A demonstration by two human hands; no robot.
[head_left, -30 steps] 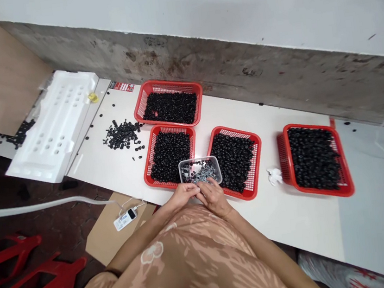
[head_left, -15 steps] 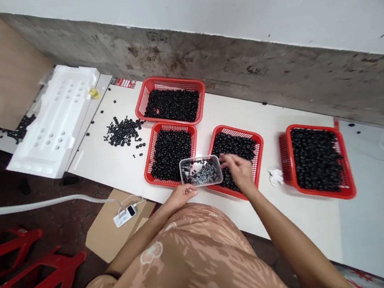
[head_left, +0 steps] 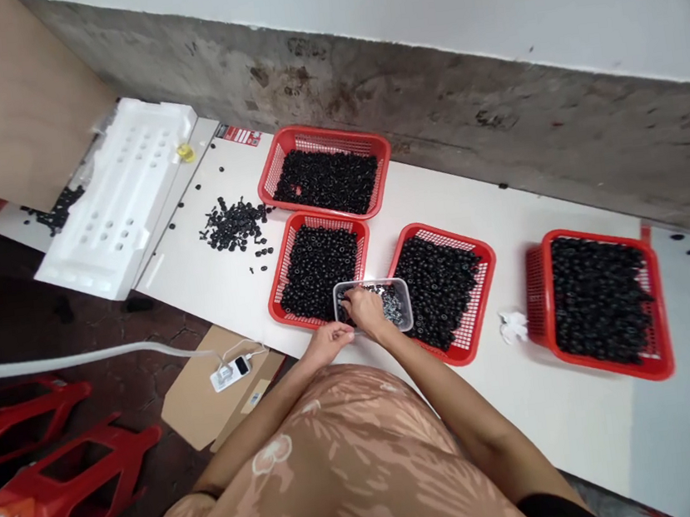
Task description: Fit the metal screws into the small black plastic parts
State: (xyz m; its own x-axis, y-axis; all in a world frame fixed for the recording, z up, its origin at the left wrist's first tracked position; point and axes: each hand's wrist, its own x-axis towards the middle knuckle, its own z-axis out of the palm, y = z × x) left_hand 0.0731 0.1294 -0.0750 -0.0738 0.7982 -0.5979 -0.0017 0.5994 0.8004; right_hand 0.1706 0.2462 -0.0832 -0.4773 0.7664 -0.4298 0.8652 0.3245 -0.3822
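Observation:
A clear plastic tub [head_left: 373, 306] holding small silvery metal parts and some black pieces sits on the rim of the red baskets. My right hand [head_left: 367, 310] reaches into it, fingers among the parts, and I cannot tell whether they pinch anything. My left hand [head_left: 329, 343] lies against the tub's near edge with its fingers curled, and their contents are hidden. Right behind the tub are two red mesh baskets [head_left: 317, 266] [head_left: 442, 284] full of small black rubber rings.
Another two red baskets [head_left: 325, 173] [head_left: 599, 307] hold black rings on the white work board [head_left: 564, 399]. A loose black pile [head_left: 233, 224] lies by a white foam tray [head_left: 117, 198]. A concrete wall runs behind. Cardboard with a white device [head_left: 230, 373] and red stools [head_left: 52, 487] are on the floor.
My right hand has come back from over the black rings in the right-hand basket and is now inside the tub. The whole view has shifted slightly.

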